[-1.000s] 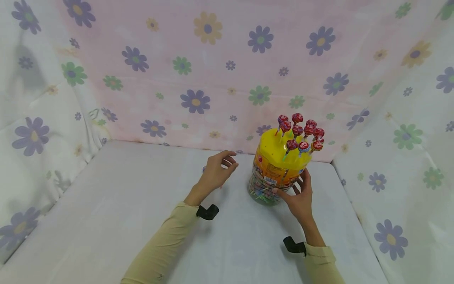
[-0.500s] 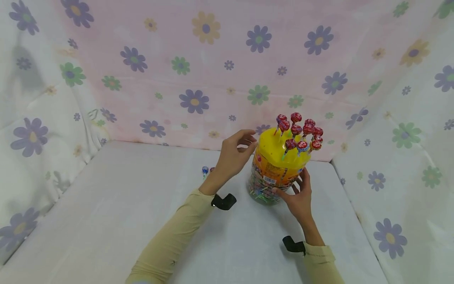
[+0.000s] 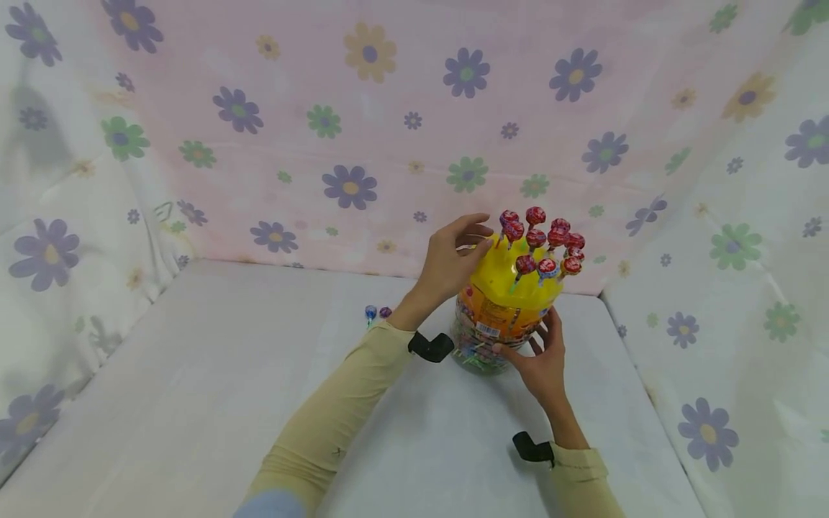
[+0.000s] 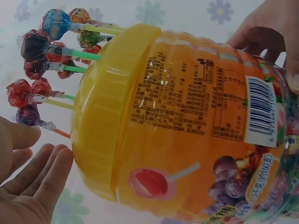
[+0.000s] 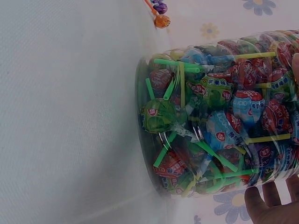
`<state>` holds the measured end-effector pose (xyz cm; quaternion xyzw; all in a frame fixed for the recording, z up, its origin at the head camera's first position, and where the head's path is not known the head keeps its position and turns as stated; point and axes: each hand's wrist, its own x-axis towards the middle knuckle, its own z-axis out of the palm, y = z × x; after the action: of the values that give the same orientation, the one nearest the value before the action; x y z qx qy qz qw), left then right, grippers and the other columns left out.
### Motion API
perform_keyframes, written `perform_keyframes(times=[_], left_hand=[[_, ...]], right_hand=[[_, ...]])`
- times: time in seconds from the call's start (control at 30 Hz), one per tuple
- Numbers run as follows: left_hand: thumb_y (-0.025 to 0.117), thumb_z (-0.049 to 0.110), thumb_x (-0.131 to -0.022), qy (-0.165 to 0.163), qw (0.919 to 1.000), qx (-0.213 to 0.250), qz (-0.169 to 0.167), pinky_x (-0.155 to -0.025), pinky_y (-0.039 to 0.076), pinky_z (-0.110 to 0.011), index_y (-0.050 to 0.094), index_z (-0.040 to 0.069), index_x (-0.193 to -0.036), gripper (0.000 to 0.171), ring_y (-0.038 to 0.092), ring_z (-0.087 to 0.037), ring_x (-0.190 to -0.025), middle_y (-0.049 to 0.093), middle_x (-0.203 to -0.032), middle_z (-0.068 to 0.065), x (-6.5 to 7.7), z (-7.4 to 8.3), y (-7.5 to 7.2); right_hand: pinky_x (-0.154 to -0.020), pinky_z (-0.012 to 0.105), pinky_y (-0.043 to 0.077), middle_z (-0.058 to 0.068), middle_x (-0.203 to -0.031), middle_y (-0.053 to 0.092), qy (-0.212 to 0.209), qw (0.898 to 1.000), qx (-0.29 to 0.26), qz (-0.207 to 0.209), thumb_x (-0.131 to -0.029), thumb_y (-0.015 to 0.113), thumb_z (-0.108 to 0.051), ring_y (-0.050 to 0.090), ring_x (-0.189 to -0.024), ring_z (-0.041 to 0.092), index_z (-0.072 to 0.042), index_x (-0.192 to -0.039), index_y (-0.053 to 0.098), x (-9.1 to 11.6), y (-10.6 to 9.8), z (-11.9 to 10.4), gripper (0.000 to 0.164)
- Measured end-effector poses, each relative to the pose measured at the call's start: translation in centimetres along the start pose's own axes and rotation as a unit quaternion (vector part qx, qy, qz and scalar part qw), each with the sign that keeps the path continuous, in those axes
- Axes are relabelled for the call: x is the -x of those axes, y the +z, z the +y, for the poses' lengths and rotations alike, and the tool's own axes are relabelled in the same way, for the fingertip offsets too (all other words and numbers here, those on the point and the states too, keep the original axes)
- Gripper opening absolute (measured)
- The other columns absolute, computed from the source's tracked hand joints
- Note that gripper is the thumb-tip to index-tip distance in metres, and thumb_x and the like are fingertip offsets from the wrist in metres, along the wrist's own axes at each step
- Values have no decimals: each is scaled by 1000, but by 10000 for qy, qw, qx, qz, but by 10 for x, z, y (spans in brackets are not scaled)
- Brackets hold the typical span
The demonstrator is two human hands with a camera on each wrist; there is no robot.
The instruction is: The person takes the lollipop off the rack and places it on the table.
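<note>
The right grip [image 3: 542, 363] holds the big candy jar [image 3: 501, 313], with its thumb on the near side. The left grip [image 3: 453, 255] is empty, its thumb and fingers a little apart, right by the yellow lid [image 3: 499, 277]; I can't tell if they touch. Next to its thumb is a purple lollipop [image 4: 28, 114], its orange stick in the lid. More lollipops [image 3: 535, 239] stand to the right of the left grip. To do this well, I think the right grip should hold the jar very still, and the left should go slowly so no stick gets bumped. Left of the left wrist, a blue lollipop [image 3: 370, 311] sits on the surface [image 3: 227, 360].
</note>
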<state>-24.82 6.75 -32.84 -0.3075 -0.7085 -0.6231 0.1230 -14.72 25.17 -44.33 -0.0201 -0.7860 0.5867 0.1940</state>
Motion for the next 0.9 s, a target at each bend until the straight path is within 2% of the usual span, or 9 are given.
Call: perform_keyframes(times=[0.23, 0.47, 0.73, 0.9], left_hand=[[67, 3, -97, 169, 9997, 148, -38, -94, 57, -25, 60, -3, -135, 39, 70, -29, -108, 71, -116, -20, -11, -1, 9], [67, 1, -96, 308, 9993, 150, 118, -92, 57, -22, 62, -5, -130, 34, 71, -29, -101, 71, -109, -21, -13, -5, 15], [65, 0, -97, 415, 9985, 170, 301, -92, 57, -23, 62, -7, -128, 32, 70, -31, -101, 71, -109, -22, -17, -5, 18], [66, 1, -97, 464, 9970, 339, 527, -88, 59, -24, 62, -7, -127, 31, 70, -30, -99, 70, -109, -21, -19, -2, 11]], right_hand=[[-118, 60, 34, 20, -158, 34, -59, 10000, 4, 7, -83, 82, 0, 40, -142, 40, -6, -159, 22, 0, 0, 0, 98], [-118, 60, 33, 21, -158, 33, -13, 10000, 37, 17, -83, 82, 0, 39, -143, 42, -5, -159, 21, 0, 0, -1, 97], [-118, 61, 33, 20, -158, 34, -14, 10000, -38, 23, -83, 82, 1, 40, -141, 41, -5, -159, 21, 1, 0, -1, 98], [-119, 58, 33, 11, -159, 35, -26, 10000, -55, 52, -83, 84, -5, 40, -142, 35, -15, -161, 21, -7, -1, 25, 101]])
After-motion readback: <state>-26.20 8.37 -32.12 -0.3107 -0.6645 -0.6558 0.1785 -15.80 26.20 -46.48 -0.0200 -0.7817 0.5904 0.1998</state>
